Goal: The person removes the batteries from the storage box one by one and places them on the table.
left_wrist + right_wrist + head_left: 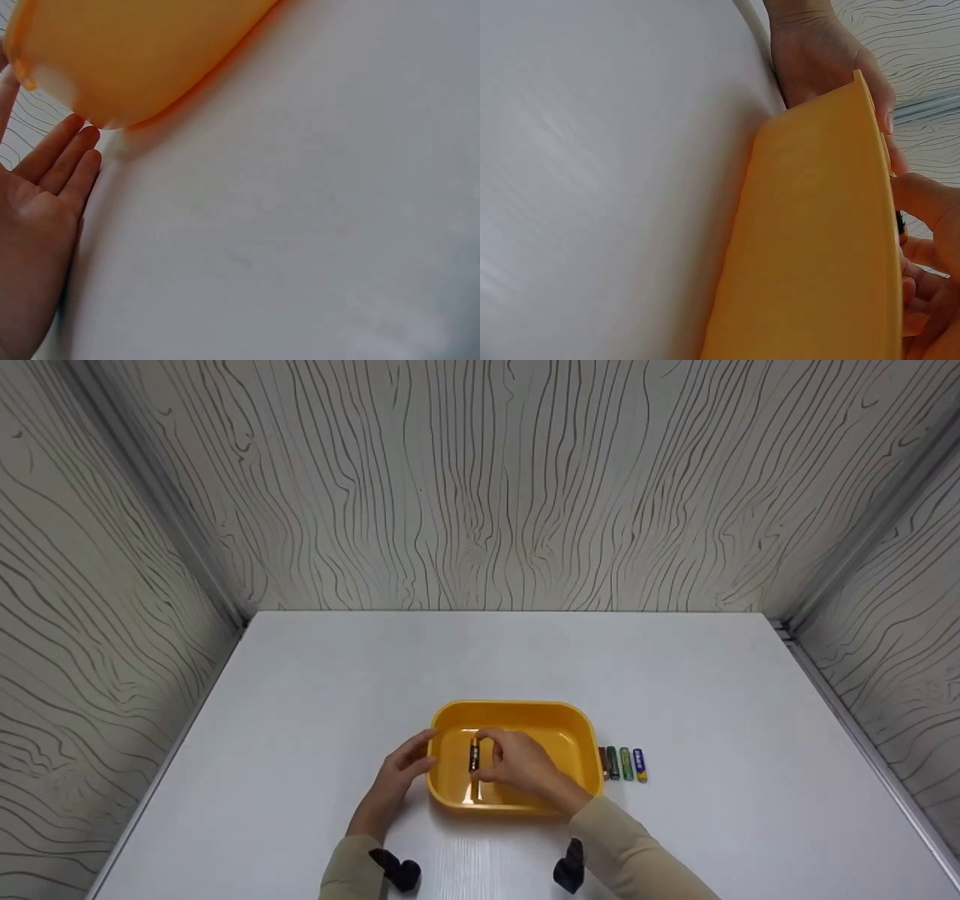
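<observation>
A black battery with an orange end (474,757) stands out inside the yellow plastic tray (510,808). My right hand (521,765) reaches over the tray and pinches this battery by its two ends between thumb and finger. In the right wrist view, the tray's wall hides most of that battery (901,223). My left hand (401,772) touches the tray's left side, thumb and a finger at the rim. Seen from the left wrist, its other fingers (67,157) lie fairly straight against the outer wall.
Several batteries stand in a row just right of the tray: a dark red one (604,763), a dark green one (613,763), a light green one (626,763) and a blue and yellow one (640,765). The white table (337,675) meets wood-patterned walls (480,487).
</observation>
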The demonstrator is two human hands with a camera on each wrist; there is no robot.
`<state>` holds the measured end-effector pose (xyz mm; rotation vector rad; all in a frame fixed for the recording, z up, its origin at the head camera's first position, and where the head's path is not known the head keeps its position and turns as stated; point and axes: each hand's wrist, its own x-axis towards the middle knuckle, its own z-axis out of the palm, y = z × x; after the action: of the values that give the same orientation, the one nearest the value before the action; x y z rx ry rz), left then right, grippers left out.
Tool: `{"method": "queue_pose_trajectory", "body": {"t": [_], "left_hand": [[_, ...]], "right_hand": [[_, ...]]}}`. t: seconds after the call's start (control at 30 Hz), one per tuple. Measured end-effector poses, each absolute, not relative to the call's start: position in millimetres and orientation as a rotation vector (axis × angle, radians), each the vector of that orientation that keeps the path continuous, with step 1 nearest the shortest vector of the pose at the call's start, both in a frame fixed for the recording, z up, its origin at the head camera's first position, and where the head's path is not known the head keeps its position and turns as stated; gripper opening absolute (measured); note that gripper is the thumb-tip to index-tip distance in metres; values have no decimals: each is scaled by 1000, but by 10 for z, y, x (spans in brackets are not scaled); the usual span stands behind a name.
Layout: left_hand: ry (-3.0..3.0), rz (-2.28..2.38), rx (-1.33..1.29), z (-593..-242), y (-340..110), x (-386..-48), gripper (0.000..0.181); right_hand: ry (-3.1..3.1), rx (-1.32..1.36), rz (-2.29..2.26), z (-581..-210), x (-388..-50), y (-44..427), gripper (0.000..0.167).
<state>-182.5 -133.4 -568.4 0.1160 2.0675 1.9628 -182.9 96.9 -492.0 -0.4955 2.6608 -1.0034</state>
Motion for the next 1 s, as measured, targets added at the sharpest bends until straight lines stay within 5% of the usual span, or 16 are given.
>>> {"method": "queue_pose_trajectory", "body": {"t": [1.0], "left_hand": [[2026,2009,78,-5682,-1317,-1822,58]], "right_hand": [[2690,-489,-1149,-4786,-1771,1645,54]]}}
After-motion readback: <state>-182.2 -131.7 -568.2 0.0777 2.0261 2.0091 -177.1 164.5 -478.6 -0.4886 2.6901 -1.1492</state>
